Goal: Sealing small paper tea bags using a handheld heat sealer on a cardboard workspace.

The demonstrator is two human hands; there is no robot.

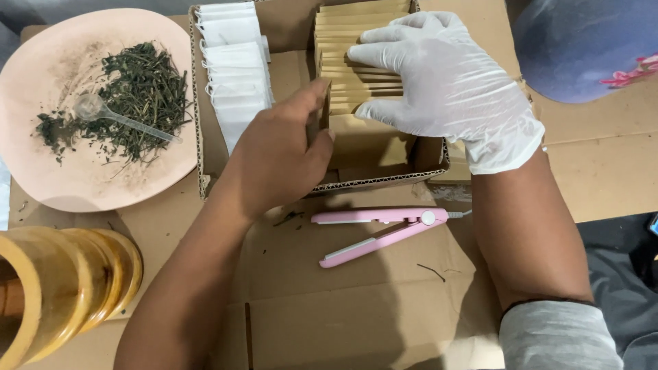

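Cardboard surface (356, 322), bare left hand (274, 161) grip pinching brown packets (360, 75) in box (200, 123), gloved right hand (452, 85) fingers spread flat atop

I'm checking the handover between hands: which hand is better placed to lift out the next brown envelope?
Probably the left hand: its fingers are already pinching the front brown envelope in the cardboard box, while the gloved right hand lies flat across the stack behind.

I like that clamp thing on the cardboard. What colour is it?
The sealing clamp is pink with white pads, seen in the head view.
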